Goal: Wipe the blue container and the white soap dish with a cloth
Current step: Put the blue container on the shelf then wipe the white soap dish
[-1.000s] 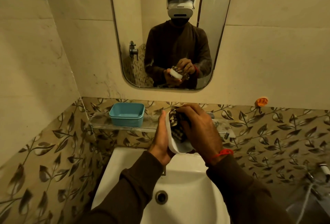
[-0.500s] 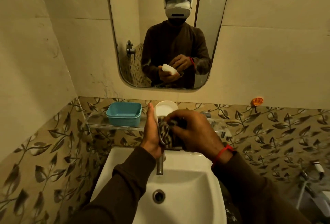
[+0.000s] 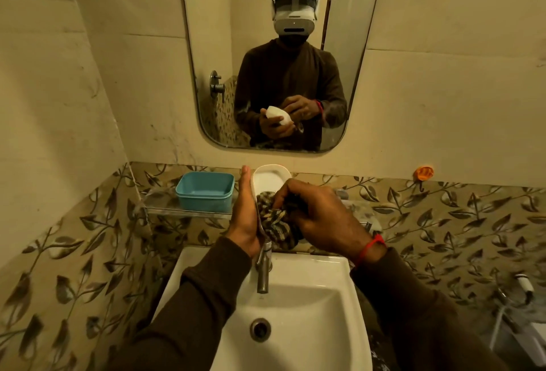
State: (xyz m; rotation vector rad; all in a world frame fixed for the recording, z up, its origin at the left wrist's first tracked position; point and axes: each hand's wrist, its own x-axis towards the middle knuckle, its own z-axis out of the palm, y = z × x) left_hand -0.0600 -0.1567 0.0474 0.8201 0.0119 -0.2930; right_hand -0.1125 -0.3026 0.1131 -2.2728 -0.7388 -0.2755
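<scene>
White, smooth oval soap dish point(image 3: 267, 180) rests against straight left hand point(image 3: 244, 213); right hand point(image 3: 320, 221) fingers clench striped woven cloth point(image 3: 276, 227).

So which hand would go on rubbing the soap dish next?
The right hand, probably: it grips the cloth bunched against the white soap dish. The left hand supports the dish from behind.

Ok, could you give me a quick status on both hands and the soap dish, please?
Left hand holds white soap dish upright above the sink. Right hand grips striped cloth against the dish. Blue container on shelf. Nothing in the way.
</scene>
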